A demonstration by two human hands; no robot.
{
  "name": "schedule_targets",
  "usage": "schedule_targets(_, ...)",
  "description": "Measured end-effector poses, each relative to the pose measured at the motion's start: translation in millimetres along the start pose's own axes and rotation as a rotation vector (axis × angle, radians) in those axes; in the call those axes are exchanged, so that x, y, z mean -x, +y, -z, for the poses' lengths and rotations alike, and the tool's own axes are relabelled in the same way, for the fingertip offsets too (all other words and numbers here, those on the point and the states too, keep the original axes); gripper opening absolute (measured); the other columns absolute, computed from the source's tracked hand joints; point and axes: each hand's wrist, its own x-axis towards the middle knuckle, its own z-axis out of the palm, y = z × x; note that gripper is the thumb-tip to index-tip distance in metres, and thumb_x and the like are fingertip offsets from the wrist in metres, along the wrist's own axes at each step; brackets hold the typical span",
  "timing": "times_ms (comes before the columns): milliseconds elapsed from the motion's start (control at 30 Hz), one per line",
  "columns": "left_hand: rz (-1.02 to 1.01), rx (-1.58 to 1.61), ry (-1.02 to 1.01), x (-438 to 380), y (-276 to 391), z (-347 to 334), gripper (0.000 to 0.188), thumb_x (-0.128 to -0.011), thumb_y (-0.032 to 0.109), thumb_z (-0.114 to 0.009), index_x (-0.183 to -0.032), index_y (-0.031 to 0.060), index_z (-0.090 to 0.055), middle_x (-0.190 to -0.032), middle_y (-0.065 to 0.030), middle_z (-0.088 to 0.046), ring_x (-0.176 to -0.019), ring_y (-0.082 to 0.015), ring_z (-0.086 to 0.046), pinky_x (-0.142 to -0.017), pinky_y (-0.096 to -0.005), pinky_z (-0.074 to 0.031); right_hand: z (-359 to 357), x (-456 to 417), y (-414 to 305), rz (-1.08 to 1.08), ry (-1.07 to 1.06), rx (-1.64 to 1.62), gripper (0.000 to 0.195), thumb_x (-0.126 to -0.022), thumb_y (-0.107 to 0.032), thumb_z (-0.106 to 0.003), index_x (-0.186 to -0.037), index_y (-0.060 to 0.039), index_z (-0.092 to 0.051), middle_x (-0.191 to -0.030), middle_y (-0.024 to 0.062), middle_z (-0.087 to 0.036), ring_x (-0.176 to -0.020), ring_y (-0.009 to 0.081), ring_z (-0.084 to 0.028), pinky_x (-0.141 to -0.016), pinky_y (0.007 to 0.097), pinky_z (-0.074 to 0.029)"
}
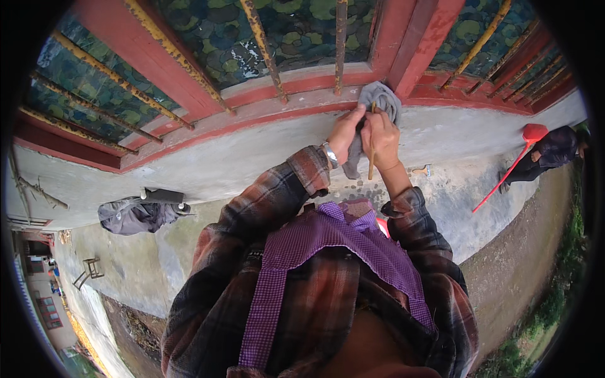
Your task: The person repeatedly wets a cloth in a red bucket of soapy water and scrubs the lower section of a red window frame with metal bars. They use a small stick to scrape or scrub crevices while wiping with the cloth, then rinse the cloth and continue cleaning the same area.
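A damp-looking grey cloth [385, 98] is bunched against the red-painted window sill [302, 98], at the foot of a red upright. My left hand [344, 134], with a silver bracelet at the wrist, grips the cloth's left side. My right hand [383, 141] is closed around a thin wooden stick [371, 163], whose top reaches up over the cloth. Those right fingers also press on the cloth, and one grey end hangs down between my hands. The stick's lower end points toward my body. What lies under the cloth is hidden.
Rusty yellow bars [257, 45] stand before the patterned window panes. A paintbrush [423, 170] lies on the concrete below. At the right, a person [543, 151] is beside a red long-handled dustpan [534, 132]. A dark garment [134, 217] hangs left; a stool [92, 269] stands beyond.
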Motion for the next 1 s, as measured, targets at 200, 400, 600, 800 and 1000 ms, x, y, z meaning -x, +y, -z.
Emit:
schedule_targets(200,0.104,0.057,-0.074,9,15,10,0.035,-0.088,0.037,-0.054,-0.098,0.0038,-0.059,-0.093,-0.0033,-0.06,-0.081,-0.0111,-0.056,-0.074,-0.0264,-0.045,12,-3,-14,0.016,-0.167,-0.301,0.015,-0.073,0.002,-0.057,-0.088,0.0018,-0.057,-0.089,0.0218,-0.061,-0.079,0.0353,-0.062,-0.068,0.0374,-0.051)
schedule_targets(400,0.112,-0.067,-0.203,-31,14,-44,0.025,-0.084,0.031,-0.059,-0.086,0.0061,-0.061,-0.083,-0.0012,-0.06,-0.076,-0.01,-0.054,-0.07,-0.025,-0.043,39,-18,-8,-0.16,0.025,-0.04,0.013,-0.074,0.001,-0.055,-0.087,0.0013,-0.056,-0.085,0.0196,-0.062,-0.072,0.0347,-0.061,-0.062,0.0379,-0.049)
schedule_targets(600,0.186,0.206,-0.066,-63,4,-47,0.016,-0.082,0.017,-0.058,-0.076,0.002,-0.059,-0.075,-0.0043,-0.059,-0.065,-0.0134,-0.055,-0.06,-0.0274,-0.045,34,-37,-12,-0.288,-0.162,0.064,0.011,-0.083,-0.003,-0.049,-0.09,0.0013,-0.057,-0.085,0.0193,-0.062,-0.073,0.03,-0.062,-0.066,0.0331,-0.048)
schedule_targets(800,0.01,-0.08,0.025,-38,-11,-62,0.025,-0.085,0.021,-0.055,-0.075,-0.0014,-0.06,-0.073,-0.0058,-0.06,-0.066,-0.0125,-0.055,-0.06,-0.0285,-0.044,44,-3,-1,-0.593,0.046,-0.404,0.016,-0.086,-0.005,-0.048,-0.095,0.0023,-0.059,-0.099,0.0151,-0.064,-0.091,0.0159,-0.059,-0.081,0.027,-0.044)
schedule_targets(1000,0.144,0.107,-0.065,-58,2,-57,0.02,-0.083,0.016,-0.054,-0.07,0.0025,-0.058,-0.069,-0.0039,-0.058,-0.063,-0.013,-0.055,-0.058,-0.0295,-0.043,36,-24,-4,-0.446,-0.045,-0.105,0.018,-0.086,-0.008,-0.05,-0.098,0.0036,-0.057,-0.081,0.0163,-0.063,-0.074,0.0185,-0.061,-0.067,0.0291,-0.047)
